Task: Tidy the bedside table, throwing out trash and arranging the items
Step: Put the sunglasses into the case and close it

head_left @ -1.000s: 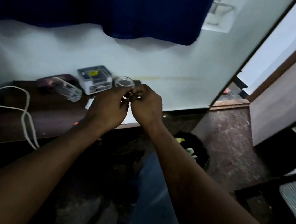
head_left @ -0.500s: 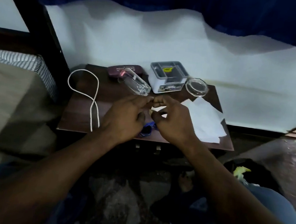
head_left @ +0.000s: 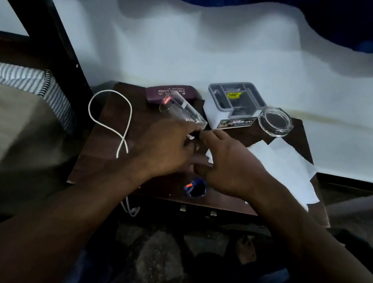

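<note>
Pinches a small pale scrap (head_left: 190,137) in the curled fingertips of the left hand (head_left: 167,149), low over the middle of the bedside table (head_left: 97,160); holds the right hand (head_left: 231,168) just beside it, forefinger stretched to the same spot, though cannot tell from the head camera whether that hand grips the scrap or merely touches it. Looks to be in the trash-picking step of the tidy-up, with the arranging hardly begun: shows a white cord (head_left: 109,126) looped at the table's left side, a clear tumbler (head_left: 182,113) lying on its side against a maroon spectacle case (head_left: 170,93), a grey-and-white box (head_left: 233,104) and a glass ashtray (head_left: 274,122) along the wall, loose white paper (head_left: 284,168) spread over the right edge, and a small blue object (head_left: 194,188) near the front edge below the hands. Calls next, most likely, for lifting the scrap clear without nudging the tumbler just behind the knuckles, then carrying it to a bin, none of which is in view here. Reaches in with both forearms from the lower corners, converging at the table's centre, backs of the hands up, wrists roughly level, right thumb splayed low toward the left palm
</note>
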Demonstrator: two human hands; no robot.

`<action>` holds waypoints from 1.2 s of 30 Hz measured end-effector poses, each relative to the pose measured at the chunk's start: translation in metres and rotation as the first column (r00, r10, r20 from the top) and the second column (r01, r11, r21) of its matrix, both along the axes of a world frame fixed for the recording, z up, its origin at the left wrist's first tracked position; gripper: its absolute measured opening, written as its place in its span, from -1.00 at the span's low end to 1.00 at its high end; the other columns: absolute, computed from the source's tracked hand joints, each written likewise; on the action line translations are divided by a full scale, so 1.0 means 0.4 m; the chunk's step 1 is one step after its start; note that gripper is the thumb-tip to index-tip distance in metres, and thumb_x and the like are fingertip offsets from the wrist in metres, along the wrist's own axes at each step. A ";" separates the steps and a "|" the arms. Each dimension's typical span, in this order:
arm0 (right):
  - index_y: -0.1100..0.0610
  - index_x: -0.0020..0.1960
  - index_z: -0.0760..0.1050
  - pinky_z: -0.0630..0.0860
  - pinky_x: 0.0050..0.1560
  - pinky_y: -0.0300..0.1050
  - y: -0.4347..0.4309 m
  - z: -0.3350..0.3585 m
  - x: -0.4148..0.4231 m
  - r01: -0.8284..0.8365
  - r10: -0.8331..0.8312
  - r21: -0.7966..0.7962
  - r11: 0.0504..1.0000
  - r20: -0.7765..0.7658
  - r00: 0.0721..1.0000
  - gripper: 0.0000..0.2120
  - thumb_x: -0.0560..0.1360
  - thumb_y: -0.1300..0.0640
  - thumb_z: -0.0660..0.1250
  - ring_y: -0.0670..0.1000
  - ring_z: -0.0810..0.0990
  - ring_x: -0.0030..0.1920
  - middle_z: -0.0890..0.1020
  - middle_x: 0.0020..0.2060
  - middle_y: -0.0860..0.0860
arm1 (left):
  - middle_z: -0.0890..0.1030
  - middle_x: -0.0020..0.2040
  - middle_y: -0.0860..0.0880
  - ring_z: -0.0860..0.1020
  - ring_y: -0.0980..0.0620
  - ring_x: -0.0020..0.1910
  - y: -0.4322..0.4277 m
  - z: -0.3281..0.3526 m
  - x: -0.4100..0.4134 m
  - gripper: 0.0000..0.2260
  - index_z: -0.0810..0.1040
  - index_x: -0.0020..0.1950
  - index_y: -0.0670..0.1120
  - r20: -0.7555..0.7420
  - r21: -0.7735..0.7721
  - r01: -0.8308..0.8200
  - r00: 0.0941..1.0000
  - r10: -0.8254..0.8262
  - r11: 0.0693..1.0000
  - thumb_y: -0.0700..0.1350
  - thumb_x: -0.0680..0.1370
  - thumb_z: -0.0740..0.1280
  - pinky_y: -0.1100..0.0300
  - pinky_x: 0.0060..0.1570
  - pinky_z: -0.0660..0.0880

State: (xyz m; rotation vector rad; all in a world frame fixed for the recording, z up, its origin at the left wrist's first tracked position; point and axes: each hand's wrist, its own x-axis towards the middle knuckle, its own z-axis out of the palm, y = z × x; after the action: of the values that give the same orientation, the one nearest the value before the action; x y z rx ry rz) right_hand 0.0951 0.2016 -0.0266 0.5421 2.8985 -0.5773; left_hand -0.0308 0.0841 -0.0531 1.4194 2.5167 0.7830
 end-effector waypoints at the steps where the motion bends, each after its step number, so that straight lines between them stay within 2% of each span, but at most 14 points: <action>1: -0.01 0.51 0.35 0.59 0.17 0.14 -0.002 -0.003 -0.003 -0.019 0.019 0.004 1.000 0.007 1.000 -0.34 0.48 -0.10 0.48 0.16 0.57 0.29 0.51 0.34 0.02 | 0.72 0.17 0.04 0.66 -0.02 0.14 0.004 0.004 -0.006 -0.65 0.64 0.30 0.12 -0.006 -0.016 0.007 1.000 -0.007 1.000 -0.05 0.52 0.36 0.13 0.12 0.55; 5: -0.06 0.58 0.26 0.59 0.19 0.13 0.010 -0.004 -0.021 -0.046 0.047 -0.012 0.999 0.042 0.998 -0.24 0.48 -0.21 0.47 0.14 0.56 0.31 0.50 0.38 -0.01 | 0.73 0.16 0.06 0.66 -0.02 0.16 0.014 0.023 -0.036 -0.66 0.68 0.23 0.14 0.013 -0.052 0.024 1.000 -0.024 0.998 -0.12 0.50 0.34 0.06 0.15 0.58; 9: -0.10 0.51 0.38 0.56 0.27 0.10 0.043 0.004 -0.047 0.013 -0.014 -0.075 0.997 -0.011 1.000 -0.34 0.49 -0.22 0.47 0.11 0.57 0.32 0.55 0.36 -0.04 | 0.73 0.16 0.01 0.66 -0.04 0.16 0.011 0.044 -0.110 -0.54 0.70 0.21 0.11 0.053 -0.045 -0.098 0.994 0.101 0.994 -0.11 0.38 0.23 0.02 0.23 0.56; 12: -0.11 0.49 0.42 0.55 0.30 0.09 0.055 0.004 -0.067 0.041 -0.043 -0.108 0.993 -0.013 0.999 -0.38 0.50 -0.24 0.46 0.07 0.58 0.30 0.57 0.36 -0.06 | 0.64 0.27 -0.11 0.58 -0.15 0.26 0.018 0.023 -0.200 -0.51 0.62 0.34 0.03 0.024 -0.037 -0.282 0.959 0.283 0.959 -0.24 0.42 0.31 0.02 0.33 0.49; 14: -0.10 0.47 0.43 0.55 0.30 0.07 0.051 -0.003 -0.078 0.030 -0.032 -0.121 0.992 -0.016 0.999 -0.41 0.50 -0.24 0.47 0.05 0.58 0.29 0.58 0.36 -0.06 | 0.55 0.37 -0.20 0.53 -0.25 0.33 0.023 -0.007 -0.249 -0.44 0.52 0.45 -0.02 0.005 -0.105 -0.362 0.931 0.365 0.926 -0.27 0.44 0.33 0.01 0.38 0.44; 17: -0.10 0.42 0.48 0.55 0.29 0.04 0.036 -0.013 -0.082 0.030 -0.035 -0.137 0.990 -0.035 0.999 -0.45 0.49 -0.22 0.48 0.05 0.60 0.27 0.62 0.32 -0.05 | 0.38 0.53 -0.23 0.41 -0.33 0.44 0.033 -0.052 -0.297 -0.35 0.34 0.60 -0.03 -0.037 -0.240 -0.361 0.931 0.363 0.901 -0.25 0.49 0.32 -0.04 0.48 0.32; 19: -0.11 0.39 0.50 0.56 0.29 0.03 0.029 -0.017 -0.082 0.024 -0.030 -0.136 0.990 -0.041 0.999 -0.48 0.49 -0.22 0.48 0.03 0.60 0.27 0.62 0.30 -0.07 | 0.32 0.58 -0.21 0.37 -0.34 0.48 0.042 -0.072 -0.317 -0.33 0.28 0.63 -0.02 -0.063 -0.279 -0.330 0.943 0.326 0.902 -0.22 0.52 0.33 -0.09 0.50 0.31; 23: -0.10 0.34 0.52 0.58 0.24 0.04 0.058 -0.037 -0.114 0.018 -0.020 -0.133 0.991 -0.013 1.000 -0.52 0.49 -0.23 0.48 0.03 0.62 0.21 0.65 0.26 -0.07 | 0.36 0.55 -0.15 0.41 -0.31 0.46 0.084 -0.108 -0.345 -0.34 0.26 0.62 0.06 -0.070 -0.320 -0.318 0.947 0.313 0.892 -0.11 0.54 0.36 -0.23 0.41 0.40; 26: -0.11 0.33 0.54 0.58 0.24 0.05 0.065 -0.040 -0.109 0.034 -0.035 -0.136 0.990 -0.004 0.999 -0.54 0.49 -0.22 0.49 0.03 0.63 0.20 0.66 0.23 -0.08 | 0.45 0.46 -0.16 0.44 -0.31 0.40 0.089 -0.113 -0.333 -0.42 0.33 0.56 0.08 -0.152 -0.298 -0.358 0.933 0.326 0.885 -0.07 0.55 0.38 -0.25 0.33 0.42; 29: -0.11 0.35 0.54 0.58 0.24 0.05 0.066 -0.042 -0.110 0.040 -0.042 -0.153 0.987 -0.009 0.999 -0.53 0.50 -0.21 0.49 0.02 0.63 0.21 0.66 0.24 -0.08 | 0.50 0.35 -0.21 0.52 -0.33 0.29 0.084 -0.121 -0.342 -0.49 0.41 0.49 0.00 -0.176 -0.251 -0.362 0.929 0.326 0.898 -0.07 0.55 0.41 -0.18 0.28 0.47; 36: -0.13 0.35 0.54 0.60 0.24 0.03 0.067 -0.038 -0.110 0.056 -0.062 -0.175 0.983 -0.029 0.998 -0.53 0.50 -0.23 0.49 -0.01 0.65 0.20 0.68 0.21 -0.11 | 0.43 0.34 -0.27 0.55 -0.36 0.19 0.055 -0.109 -0.348 -0.54 0.44 0.42 -0.18 -0.209 -0.128 -0.400 0.905 0.369 0.908 -0.16 0.55 0.44 -0.15 0.21 0.51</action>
State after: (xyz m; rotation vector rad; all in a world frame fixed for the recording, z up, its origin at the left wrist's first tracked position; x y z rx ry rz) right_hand 0.0513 0.2284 -0.0419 0.6005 2.8338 -0.8472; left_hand -0.1698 0.1061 -0.0968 0.9882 2.9751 0.4916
